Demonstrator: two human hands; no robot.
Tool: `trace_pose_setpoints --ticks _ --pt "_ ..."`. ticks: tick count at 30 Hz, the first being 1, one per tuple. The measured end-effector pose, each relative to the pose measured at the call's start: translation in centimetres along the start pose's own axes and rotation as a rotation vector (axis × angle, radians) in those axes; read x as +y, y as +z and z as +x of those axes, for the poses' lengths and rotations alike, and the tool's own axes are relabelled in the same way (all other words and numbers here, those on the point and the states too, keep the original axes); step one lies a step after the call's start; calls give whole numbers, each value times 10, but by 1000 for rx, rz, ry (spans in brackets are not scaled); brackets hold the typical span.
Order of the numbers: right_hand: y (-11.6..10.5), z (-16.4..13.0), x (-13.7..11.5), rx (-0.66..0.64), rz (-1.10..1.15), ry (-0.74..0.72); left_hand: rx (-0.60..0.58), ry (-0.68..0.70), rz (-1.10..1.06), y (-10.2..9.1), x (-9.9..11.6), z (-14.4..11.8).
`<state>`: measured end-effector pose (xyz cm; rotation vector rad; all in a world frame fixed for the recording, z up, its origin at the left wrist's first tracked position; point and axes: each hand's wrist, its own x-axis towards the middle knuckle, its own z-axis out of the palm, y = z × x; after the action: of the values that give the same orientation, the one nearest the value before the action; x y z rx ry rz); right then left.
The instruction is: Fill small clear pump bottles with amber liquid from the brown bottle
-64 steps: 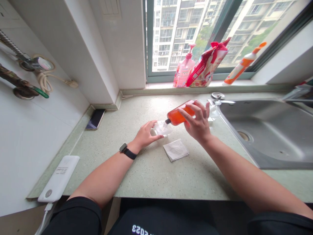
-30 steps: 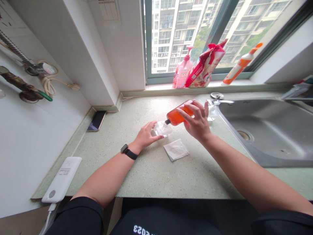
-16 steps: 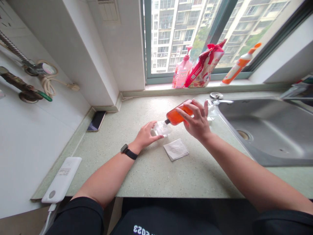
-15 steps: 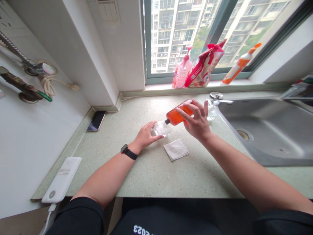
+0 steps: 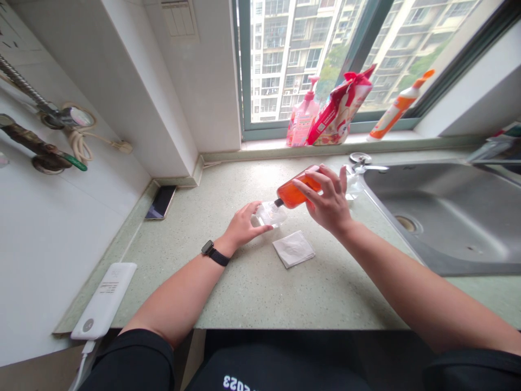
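Note:
In my right hand is a bottle of orange-red liquid, tipped so that its dark neck points down and to the left. The neck meets the mouth of a clear, transparent bottle on the counter. My left hand closes around that clear bottle from the left, thumb in front and fingers behind. How much liquid is inside the clear bottle is too hard to make out. A folded white paper napkin lies just in front of it. A white pump head with a clear tube part stands behind my right hand.
A steel sink takes up the right side. Along the window sill stand a pink pump bottle, a red bag and an orange-white bottle. A phone and a white power bank lie at the left of the counter.
Both hands and both bottles hold almost the same pose. The camera view has shifted very slightly.

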<state>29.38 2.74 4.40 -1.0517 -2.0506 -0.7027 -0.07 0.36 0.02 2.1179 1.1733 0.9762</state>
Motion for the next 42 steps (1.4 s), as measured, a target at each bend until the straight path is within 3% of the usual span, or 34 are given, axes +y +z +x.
trace_pose_setpoints --ticks 42 --pt "-5 5 2 -57 -37 -7 -10 -40 -15 -2 4 -1"
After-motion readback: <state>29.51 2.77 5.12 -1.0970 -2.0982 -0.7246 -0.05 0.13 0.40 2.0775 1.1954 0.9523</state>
